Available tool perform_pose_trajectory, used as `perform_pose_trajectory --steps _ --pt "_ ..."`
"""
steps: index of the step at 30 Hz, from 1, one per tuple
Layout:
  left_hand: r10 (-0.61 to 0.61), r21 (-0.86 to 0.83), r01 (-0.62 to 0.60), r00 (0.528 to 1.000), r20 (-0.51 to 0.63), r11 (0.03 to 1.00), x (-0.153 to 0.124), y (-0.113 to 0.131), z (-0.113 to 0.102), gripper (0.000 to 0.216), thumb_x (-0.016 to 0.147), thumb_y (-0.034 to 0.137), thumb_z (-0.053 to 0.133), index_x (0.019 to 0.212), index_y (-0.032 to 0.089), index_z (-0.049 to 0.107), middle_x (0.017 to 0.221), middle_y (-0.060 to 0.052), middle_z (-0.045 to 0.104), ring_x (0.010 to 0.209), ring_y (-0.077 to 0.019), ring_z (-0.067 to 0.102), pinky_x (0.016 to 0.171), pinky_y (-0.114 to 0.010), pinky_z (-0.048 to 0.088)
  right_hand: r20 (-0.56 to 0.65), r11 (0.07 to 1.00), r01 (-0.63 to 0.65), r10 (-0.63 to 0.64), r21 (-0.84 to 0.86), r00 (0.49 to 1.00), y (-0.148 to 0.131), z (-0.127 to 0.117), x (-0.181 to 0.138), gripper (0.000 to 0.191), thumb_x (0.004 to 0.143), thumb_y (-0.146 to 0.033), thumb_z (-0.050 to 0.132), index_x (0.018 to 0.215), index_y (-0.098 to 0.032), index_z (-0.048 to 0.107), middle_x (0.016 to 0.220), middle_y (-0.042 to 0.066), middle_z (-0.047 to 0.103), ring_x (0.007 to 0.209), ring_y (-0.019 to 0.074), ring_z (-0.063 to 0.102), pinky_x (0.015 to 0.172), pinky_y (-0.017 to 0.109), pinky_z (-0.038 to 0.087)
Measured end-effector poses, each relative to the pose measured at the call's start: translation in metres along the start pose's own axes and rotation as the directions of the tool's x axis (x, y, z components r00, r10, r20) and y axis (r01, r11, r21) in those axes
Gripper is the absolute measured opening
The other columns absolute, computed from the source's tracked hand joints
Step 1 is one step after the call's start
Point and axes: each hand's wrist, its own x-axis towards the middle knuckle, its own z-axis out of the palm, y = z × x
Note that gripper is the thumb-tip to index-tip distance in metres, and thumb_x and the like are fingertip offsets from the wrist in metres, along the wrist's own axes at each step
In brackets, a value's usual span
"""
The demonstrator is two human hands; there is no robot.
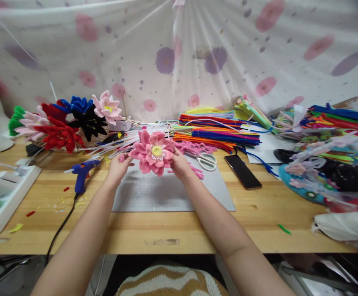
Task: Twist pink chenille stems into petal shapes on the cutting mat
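Observation:
A pink pipe-cleaner flower (153,153) with a yellow-white centre is held up between both hands above a grey cutting mat (166,193). My left hand (118,164) pinches its left petals. My right hand (180,164) grips its right side from behind. Loose pink pipe-cleaner pieces (196,170) lie on the mat beside the right hand.
A blue glue gun (82,174) with black cord lies left of the mat. Finished flowers (64,123) fill a basket at back left. Scissors (208,161), a black phone (242,172) and stacks of coloured pipe cleaners (219,131) sit to the right. A power strip (6,193) lies far left.

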Motion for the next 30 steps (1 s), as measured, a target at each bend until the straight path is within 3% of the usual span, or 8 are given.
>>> perform_pose_trajectory --steps 2,4,6,9,15,22,27,30 --pt "-0.132 -0.139 0.128 0.991 -0.016 0.982 -0.012 0.005 -0.005 0.052 0.067 0.057 0.057 0.098 0.016 0.061 0.098 -0.011 0.064 0.070 -0.0154 0.063 0.036 -0.015 0.020 0.014 0.997 0.027 -0.026 -0.077 1.000 -0.005 -0.001 0.001 0.034 0.057 -0.030 0.067 0.088 -0.021 0.056 0.070 -0.004 0.059 0.051 0.0054 0.047 0.047 0.018 0.039" --pt "-0.163 -0.248 0.185 0.981 0.107 0.951 -0.025 0.013 -0.006 0.057 0.070 0.063 0.050 0.107 0.020 0.058 0.106 -0.011 0.061 0.071 -0.0158 0.064 0.034 -0.015 0.011 0.053 0.988 0.040 -0.032 -0.149 0.998 -0.008 0.001 0.002 0.037 0.059 -0.033 0.067 0.092 -0.021 0.057 0.077 -0.002 0.060 0.058 0.0072 0.051 0.051 0.019 0.042" --pt "-0.165 -0.277 0.202 0.975 0.151 0.939 -0.037 0.021 -0.003 0.058 0.067 0.061 0.055 0.110 0.022 0.057 0.106 -0.009 0.061 0.069 -0.0146 0.063 0.034 -0.015 0.011 0.087 0.979 0.046 -0.030 -0.199 0.996 -0.009 0.004 0.003 0.038 0.060 -0.035 0.067 0.094 -0.022 0.057 0.083 -0.001 0.061 0.064 0.0091 0.053 0.054 0.020 0.044" --pt "-0.147 -0.242 0.169 0.983 0.106 0.955 -0.048 0.025 0.003 0.056 0.060 0.051 0.068 0.106 0.019 0.059 0.091 -0.007 0.063 0.061 -0.0112 0.059 0.034 -0.014 0.014 0.110 0.964 0.036 -0.007 -0.263 0.994 -0.008 0.007 0.003 0.037 0.062 -0.036 0.065 0.095 -0.022 0.057 0.090 0.000 0.061 0.071 0.0109 0.055 0.057 0.021 0.045" --pt "-0.170 -0.322 0.202 0.978 0.123 0.925 -0.048 0.019 0.005 0.052 0.061 0.044 0.068 0.105 0.018 0.059 0.084 -0.005 0.062 0.059 -0.0090 0.057 0.034 -0.014 0.011 0.205 0.947 0.046 0.020 -0.316 0.979 -0.015 0.004 -0.007 0.039 0.068 -0.034 0.060 0.105 -0.024 0.052 0.108 0.001 0.058 0.086 0.0137 0.057 0.064 0.024 0.049" --pt "-0.182 -0.362 0.199 0.980 0.081 0.911 -0.046 0.014 0.007 0.040 0.063 0.036 0.065 0.098 0.017 0.062 0.082 -0.004 0.063 0.059 -0.0099 0.058 0.036 -0.014 0.011 0.290 0.923 0.138 -0.030 -0.360 0.957 -0.018 0.006 -0.015 0.069 0.059 -0.024 0.072 0.120 -0.026 0.041 0.128 0.005 0.045 0.114 0.0168 0.047 0.093 0.030 0.042" --pt "-0.186 -0.355 0.208 0.978 0.095 0.911 -0.043 0.008 0.006 0.046 0.062 0.042 0.066 0.102 0.020 0.060 0.089 -0.005 0.064 0.062 -0.0110 0.059 0.036 -0.014 0.011 0.295 0.936 0.114 -0.011 -0.333 0.956 -0.015 0.001 -0.011 0.052 0.065 -0.027 0.067 0.113 -0.026 0.045 0.117 0.002 0.053 0.099 0.0154 0.054 0.075 0.026 0.049" --pt "-0.109 -0.401 0.171 0.979 0.173 0.900 -0.042 0.003 0.006 0.056 0.063 0.055 0.062 0.107 0.021 0.057 0.093 -0.006 0.063 0.064 -0.0108 0.058 0.034 -0.014 0.011 0.260 0.947 0.073 0.011 -0.314 0.966 -0.013 -0.002 -0.008 0.046 0.065 -0.026 0.065 0.107 -0.026 0.048 0.107 0.000 0.055 0.085 0.0123 0.056 0.061 0.021 0.048"
